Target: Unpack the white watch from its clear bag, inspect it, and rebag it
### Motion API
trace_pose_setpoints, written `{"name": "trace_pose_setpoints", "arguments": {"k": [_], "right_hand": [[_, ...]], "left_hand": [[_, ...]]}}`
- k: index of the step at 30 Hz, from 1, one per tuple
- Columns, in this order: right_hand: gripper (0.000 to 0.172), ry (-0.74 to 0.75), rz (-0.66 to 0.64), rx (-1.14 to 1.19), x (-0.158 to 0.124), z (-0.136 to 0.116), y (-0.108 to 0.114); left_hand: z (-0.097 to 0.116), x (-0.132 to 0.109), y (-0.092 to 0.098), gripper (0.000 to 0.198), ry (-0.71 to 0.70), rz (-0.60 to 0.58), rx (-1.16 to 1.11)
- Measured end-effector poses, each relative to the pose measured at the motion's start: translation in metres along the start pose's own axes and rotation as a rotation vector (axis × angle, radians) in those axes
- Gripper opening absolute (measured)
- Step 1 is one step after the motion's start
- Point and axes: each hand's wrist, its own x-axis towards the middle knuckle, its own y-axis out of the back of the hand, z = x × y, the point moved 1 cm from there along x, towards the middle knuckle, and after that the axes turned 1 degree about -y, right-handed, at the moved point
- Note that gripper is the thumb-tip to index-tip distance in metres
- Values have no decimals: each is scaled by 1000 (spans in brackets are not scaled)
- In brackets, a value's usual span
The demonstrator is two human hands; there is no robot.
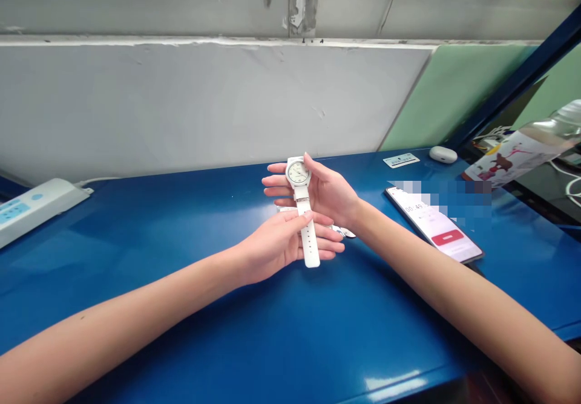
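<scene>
A white wristwatch point(301, 193) with a round pale dial is held upright above the blue table point(181, 307). My right hand point(327, 190) grips the watch case between thumb and fingers, dial facing me. My left hand point(285, 242) sits just below, palm up, thumb pressed on the lower white strap, whose holed end hangs over its fingers. A small white piece, perhaps the other strap end, shows under my hands on the table.
A phone point(439, 227) with a timer and red button lies right of my hands. Behind it are a white card point(401, 160) and a white earbud case point(443, 154). A white power strip point(31, 207) sits far left. A plastic bottle point(526, 147) lies at the right edge.
</scene>
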Motion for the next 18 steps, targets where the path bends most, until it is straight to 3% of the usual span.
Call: {"name": "trace_pose_setpoints", "arguments": {"k": [2, 5, 8, 12, 18], "right_hand": [[55, 2, -11, 17, -1, 0, 0], [40, 31, -12, -6, -1, 0, 3], [32, 34, 56, -50, -1, 0, 7], [38, 17, 142, -58, -1, -1, 10], [49, -33, 94, -70, 3, -11, 7]], "left_hand": [[1, 1, 0, 31, 13, 34, 17], [2, 3, 1, 39, 32, 3, 32], [3, 4, 1, 38, 59, -21, 29], [3, 3, 0, 35, 92, -15, 4], [4, 2, -1, 32, 55, 1, -20]]}}
